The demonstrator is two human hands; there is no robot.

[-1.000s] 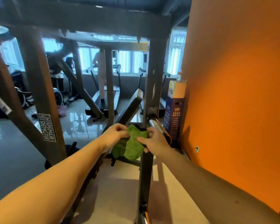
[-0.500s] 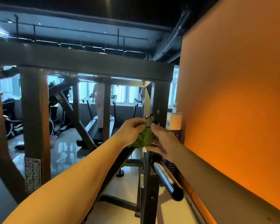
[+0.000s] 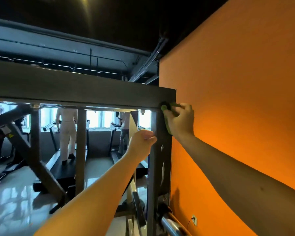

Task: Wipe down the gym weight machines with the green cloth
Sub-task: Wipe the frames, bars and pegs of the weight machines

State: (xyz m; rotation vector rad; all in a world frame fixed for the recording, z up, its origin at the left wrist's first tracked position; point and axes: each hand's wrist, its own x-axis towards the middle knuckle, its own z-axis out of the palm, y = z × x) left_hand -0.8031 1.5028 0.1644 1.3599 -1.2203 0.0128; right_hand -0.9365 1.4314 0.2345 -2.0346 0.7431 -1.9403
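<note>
- Filling the right half of the view, an orange wall (image 3: 237, 99) runs away from the camera under a dark ceiling with pipes.
- A dark grey weight machine (image 3: 83, 89) stands just beside the wall. Its wide top beam crosses the view from the left edge, and it meets an upright post at the corner next to the wall.
- Behind the frame lies a glossy pale floor (image 3: 15, 201) with treadmills (image 3: 65, 169) in front of bright windows. Two people stand on the treadmills, facing away.
- Two bare forearms reach up from the bottom of the view towards the corner of the frame.
- The right hand (image 3: 180, 121) is at the corner where beam and post meet. Its grip is closed, with fingers curled round the green cloth (image 3: 168, 128) and pressing it against the top of the post.
- The left hand (image 3: 141, 143) is lower, just beside the left edge of the post. Its grip is curled inwards with nothing visible in it. Whether it touches the post cannot be told.
- A shiny steel bar (image 3: 170, 225) sticks out from the foot of the post.
- A small wall socket (image 3: 194, 219) sits low on the wall, near the bar.
</note>
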